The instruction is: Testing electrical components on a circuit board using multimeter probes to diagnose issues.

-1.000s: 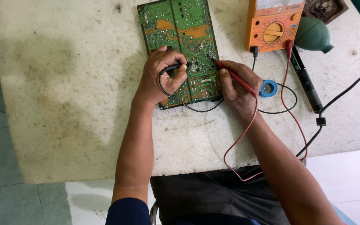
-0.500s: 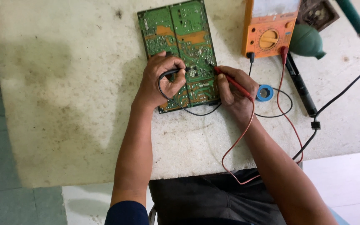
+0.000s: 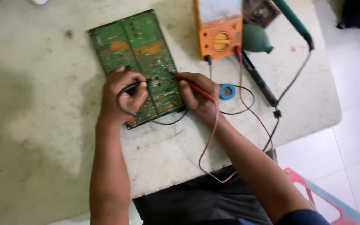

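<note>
Green board (image 3: 136, 54) laid flat on table (image 3: 42, 104), near corner covered by left hand (image 3: 121, 98). Black probe (image 3: 132, 87) pinched there, tip hidden. Red probe (image 3: 192, 86) pinched by right hand (image 3: 198, 100), tip on board. Meter (image 3: 219, 29) top cut off.

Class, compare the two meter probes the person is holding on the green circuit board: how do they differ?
The red probe is in the right hand; the black probe is in the left hand. The red probe's tip points left, the black probe's right. Both meet the circuit board.
</note>
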